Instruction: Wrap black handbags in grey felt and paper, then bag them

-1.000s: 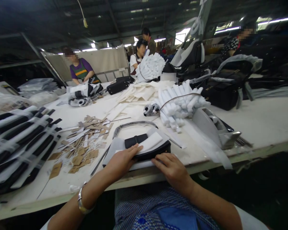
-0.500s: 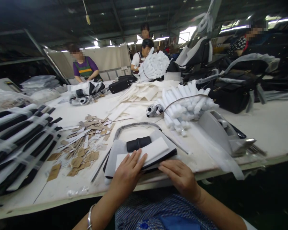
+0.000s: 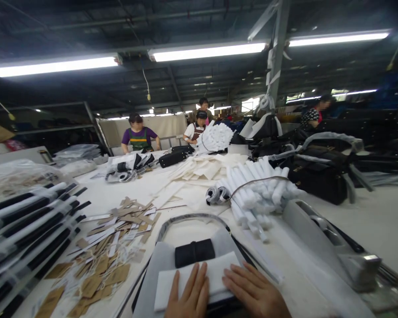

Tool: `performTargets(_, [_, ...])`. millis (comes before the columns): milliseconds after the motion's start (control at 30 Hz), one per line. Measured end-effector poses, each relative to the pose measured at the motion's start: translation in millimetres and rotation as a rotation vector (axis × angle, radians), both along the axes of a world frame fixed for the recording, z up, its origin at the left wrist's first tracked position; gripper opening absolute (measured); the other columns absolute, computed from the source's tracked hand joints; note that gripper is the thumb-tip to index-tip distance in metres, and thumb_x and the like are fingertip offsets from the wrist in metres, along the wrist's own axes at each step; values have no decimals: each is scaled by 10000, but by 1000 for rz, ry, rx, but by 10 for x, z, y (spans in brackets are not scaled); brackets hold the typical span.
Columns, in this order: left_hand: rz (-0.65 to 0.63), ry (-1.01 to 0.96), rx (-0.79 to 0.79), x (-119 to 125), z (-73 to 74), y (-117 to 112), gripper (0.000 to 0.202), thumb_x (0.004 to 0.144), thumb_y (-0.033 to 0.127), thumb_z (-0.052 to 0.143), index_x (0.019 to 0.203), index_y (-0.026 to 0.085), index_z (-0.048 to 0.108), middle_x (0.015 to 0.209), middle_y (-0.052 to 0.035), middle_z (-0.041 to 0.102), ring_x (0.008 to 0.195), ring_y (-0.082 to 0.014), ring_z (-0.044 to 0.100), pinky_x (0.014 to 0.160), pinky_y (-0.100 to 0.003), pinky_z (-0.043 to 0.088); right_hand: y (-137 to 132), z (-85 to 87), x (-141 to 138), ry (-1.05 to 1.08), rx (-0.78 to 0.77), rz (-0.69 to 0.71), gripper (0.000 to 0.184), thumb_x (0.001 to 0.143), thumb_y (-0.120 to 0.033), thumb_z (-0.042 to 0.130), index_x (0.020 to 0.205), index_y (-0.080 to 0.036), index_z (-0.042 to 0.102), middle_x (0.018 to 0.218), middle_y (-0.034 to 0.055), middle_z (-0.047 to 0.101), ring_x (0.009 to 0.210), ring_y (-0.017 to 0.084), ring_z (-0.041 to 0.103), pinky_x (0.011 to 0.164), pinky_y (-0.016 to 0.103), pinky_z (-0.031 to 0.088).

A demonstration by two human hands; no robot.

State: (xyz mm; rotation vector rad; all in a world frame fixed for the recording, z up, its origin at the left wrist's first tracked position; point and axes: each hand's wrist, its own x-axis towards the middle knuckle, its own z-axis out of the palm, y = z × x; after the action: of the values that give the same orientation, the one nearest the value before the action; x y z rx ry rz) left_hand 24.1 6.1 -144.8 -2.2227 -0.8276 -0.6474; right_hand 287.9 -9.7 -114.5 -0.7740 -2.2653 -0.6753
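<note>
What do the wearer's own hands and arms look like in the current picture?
The left hand and right hand are both bare: no gloves, and no rings discernible. The lower edge crops out the forearms and any sleeves.

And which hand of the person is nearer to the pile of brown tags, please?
Left. The left hand lies on the white strip, to the right of the brown tags; the right hand is at the strip's right end, farther from them.
</note>
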Motion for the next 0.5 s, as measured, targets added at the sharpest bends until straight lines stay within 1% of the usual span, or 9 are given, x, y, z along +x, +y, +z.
performTargets(33, [-12, -31, 17, 58, -23, 35, 288, 975, 191, 426, 1079, 224, 693, 1345, -30, 639, 1472, -191, 283, 1239, -519, 1, 4, -3, 10, -13, 27, 4, 359, 1031, -200, 377, 1255, -195, 657, 1197, 24, 723, 1128, 150, 669, 1098, 304, 463])
performTargets(100, [-46, -72, 59, 161, -45, 88, 265, 984, 225, 442, 1015, 221, 705, 1224, -35, 707, 1374, -193, 440, 1238, -526, 24, 16, -4, 24, -39, 56, 9, 354, 1040, -231, 378, 1247, -193, 662, 1198, 20, 723, 1130, 139, 667, 1129, 293, 421])
performTargets(167, [-71, -82, 96, 229, -46, 109, 267, 991, 263, 456, 1088, 251, 704, 1154, -15, 736, 1218, -189, 579, 1240, -514, 46, 32, -3, 23, -55, 63, 12, 348, 1039, -256, 391, 1241, -185, 665, 1200, 25, 723, 1135, 142, 665, 1136, 289, 410])
performTargets(200, [-78, -92, 109, 249, -43, 107, 279, 996, 285, 458, 1144, 273, 694, 1144, -2, 740, 1154, -185, 619, 1242, -502, 57, 39, -2, 17, -57, 65, 13, 342, 1036, -259, 401, 1238, -182, 667, 1199, 27, 723, 1137, 145, 664, 1134, 289, 414])
performTargets(267, [-72, -137, 115, 270, -41, 78, 309, 1003, 310, 453, 1226, 305, 667, 1165, 16, 735, 1093, -177, 653, 1247, -464, 80, 49, 7, 5, -51, 70, 10, 331, 1025, -231, 417, 1231, -177, 669, 1195, 29, 724, 1136, 151, 666, 1126, 293, 426])
performTargets(367, [-53, -244, 104, 291, -64, 13, 324, 1005, 289, 443, 1230, 315, 674, 1182, 25, 730, 1084, -174, 669, 1248, -419, 119, 17, 9, 39, -7, 64, 26, 323, 1007, -183, 430, 1226, -179, 667, 1191, 21, 727, 1138, 157, 665, 1124, 307, 430])
performTargets(433, [-42, -275, 96, 300, -86, -16, 336, 1003, 264, 438, 1235, 326, 673, 1191, 29, 726, 1087, -176, 673, 1246, -409, 131, -64, -38, 125, 94, 37, 38, 296, 972, -168, 505, 1216, -205, 668, 1163, 18, 738, 1126, 166, 673, 1100, 308, 458])
performTargets(500, [-39, -278, 97, 292, -96, -27, 345, 999, 252, 440, 1244, 337, 667, 1203, 33, 721, 1094, -178, 674, 1244, -405, 138, -198, -149, 241, 255, -44, 34, 313, 919, -165, 591, 1208, -256, 672, 1122, 20, 752, 1076, 184, 700, 1021, 286, 528])
